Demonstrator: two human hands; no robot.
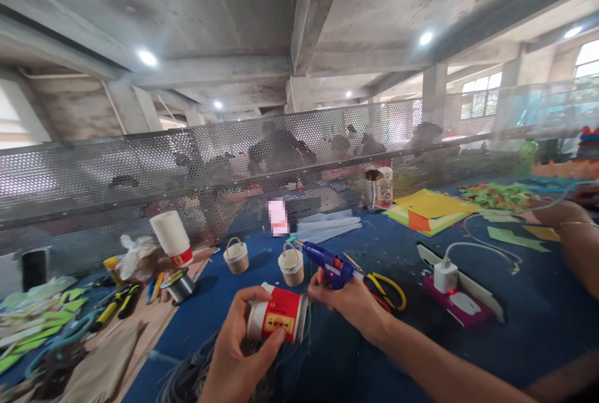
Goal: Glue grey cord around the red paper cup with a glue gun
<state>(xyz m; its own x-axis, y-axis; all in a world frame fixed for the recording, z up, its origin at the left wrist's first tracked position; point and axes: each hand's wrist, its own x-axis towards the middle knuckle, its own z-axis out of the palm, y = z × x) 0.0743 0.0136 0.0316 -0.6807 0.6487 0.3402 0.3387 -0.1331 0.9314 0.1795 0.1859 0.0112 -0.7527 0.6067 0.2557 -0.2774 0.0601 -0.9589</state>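
My left hand (248,340) is wrapped round a white paper cup (277,314) with a red and gold label, which lies tilted on its side. At the cup's right end, my right hand (349,303) has its fingers pinched together, apparently on a thin cord (309,328). Just behind those fingers is a blue glue gun (327,264) with a lit red light, its nozzle towards the left; my fingers partly cover it. Two small cord-wrapped baskets with handles stand beyond, a left basket (236,257) and a right basket (291,267). A coil of grey cord (191,369) lies below my left hand.
Stacked paper cups (171,234), a wire spool (180,286) and pliers (116,306) are on the left. Yellow-handled scissors (390,291) and a purple power strip (461,303) lie to the right. Paper sheets (433,206) and another person's arm (575,228) are farther right.
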